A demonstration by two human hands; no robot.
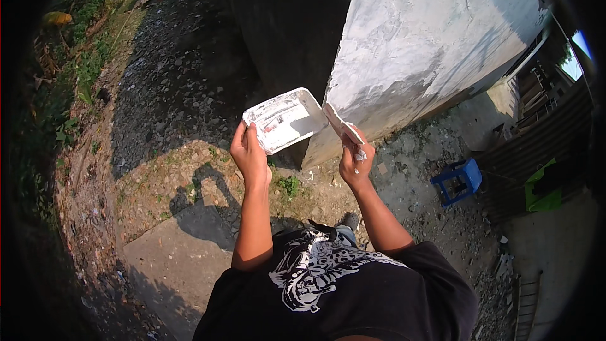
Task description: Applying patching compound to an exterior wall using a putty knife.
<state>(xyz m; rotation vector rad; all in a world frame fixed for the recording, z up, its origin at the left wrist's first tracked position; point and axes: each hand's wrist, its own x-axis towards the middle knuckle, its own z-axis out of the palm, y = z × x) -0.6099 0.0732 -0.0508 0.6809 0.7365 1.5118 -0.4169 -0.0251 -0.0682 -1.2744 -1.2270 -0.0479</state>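
Black shirt point(379, 290) is seen nearest; white tray point(304, 126) is clasped in curled left hand point(250, 156), flat tool point(341, 122) in curled right hand point(356, 163).

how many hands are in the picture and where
2: the left hand is left of centre, holding a white tray by its near left side; the right hand is right of it, gripping a flat, white-smeared piece.

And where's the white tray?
In the head view, the tray is just left of centre, in the left hand, next to the flat tool in the right hand.
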